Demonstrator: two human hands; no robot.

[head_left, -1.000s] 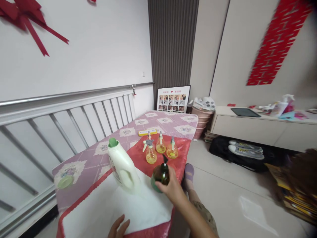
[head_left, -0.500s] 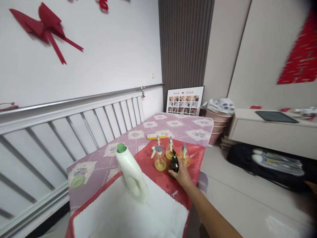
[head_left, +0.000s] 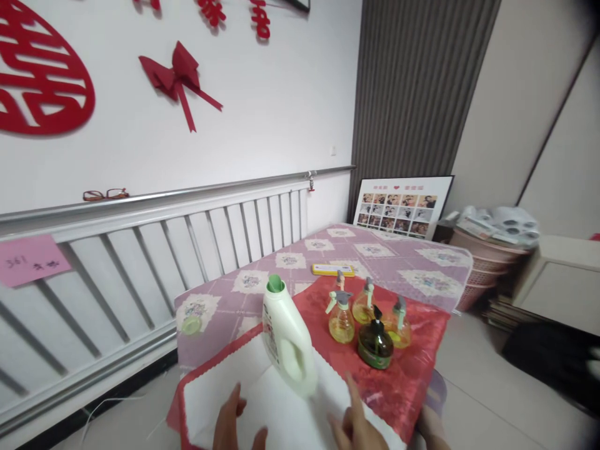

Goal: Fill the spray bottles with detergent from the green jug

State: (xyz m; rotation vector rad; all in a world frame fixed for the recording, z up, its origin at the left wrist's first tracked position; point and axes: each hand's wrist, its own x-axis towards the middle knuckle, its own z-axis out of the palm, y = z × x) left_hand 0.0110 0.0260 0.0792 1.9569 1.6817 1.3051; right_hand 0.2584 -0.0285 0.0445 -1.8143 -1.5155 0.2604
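My left hand lies low on the white cloth, fingers stretched out and apart, holding nothing. My right hand is at the bottom edge by the cloth's right side, one finger raised, nothing in it. A white detergent jug with a green spout stands between and beyond them. The dark green spray bottle stands free on the red cover, in front of three yellow spray bottles.
A purple patterned tablecloth covers the far table. On it lie a yellow flat box and a green cap. A white railing runs along the left. A framed photo board and pink baskets stand behind.
My right hand let go of the dark green bottle beside the yellow ones and drew back to the near edge. My left hand has come into view. The camera swung left.
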